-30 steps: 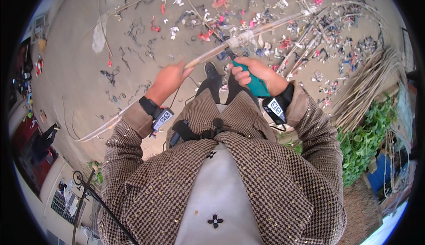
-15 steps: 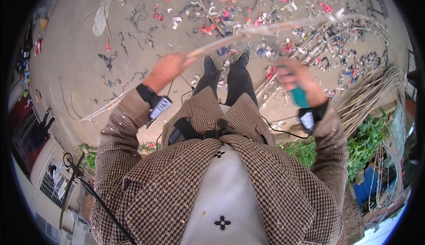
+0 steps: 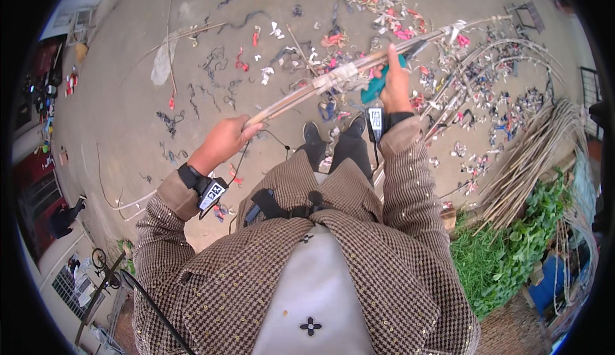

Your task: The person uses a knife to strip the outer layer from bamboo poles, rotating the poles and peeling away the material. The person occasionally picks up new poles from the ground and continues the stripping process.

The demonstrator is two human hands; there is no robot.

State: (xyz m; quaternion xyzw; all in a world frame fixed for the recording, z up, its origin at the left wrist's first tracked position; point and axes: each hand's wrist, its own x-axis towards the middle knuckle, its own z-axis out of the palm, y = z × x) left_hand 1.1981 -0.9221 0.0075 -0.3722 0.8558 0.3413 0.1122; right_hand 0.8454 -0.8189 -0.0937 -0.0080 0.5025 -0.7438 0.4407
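Head camera, looking down: the left hand [image 3: 224,140] is closed around the near end of a long bundle of thin sticks [image 3: 333,81], while the right hand [image 3: 394,82] clamps a teal-handled tool [image 3: 378,84] against its middle — apparently to steady it, chest-high, above a scrap-strewn concrete yard [image 3: 128,105].

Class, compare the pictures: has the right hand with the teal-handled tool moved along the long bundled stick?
Yes. The right hand has slid further from the left hand, up the long bundled stick, beyond the black shoes.
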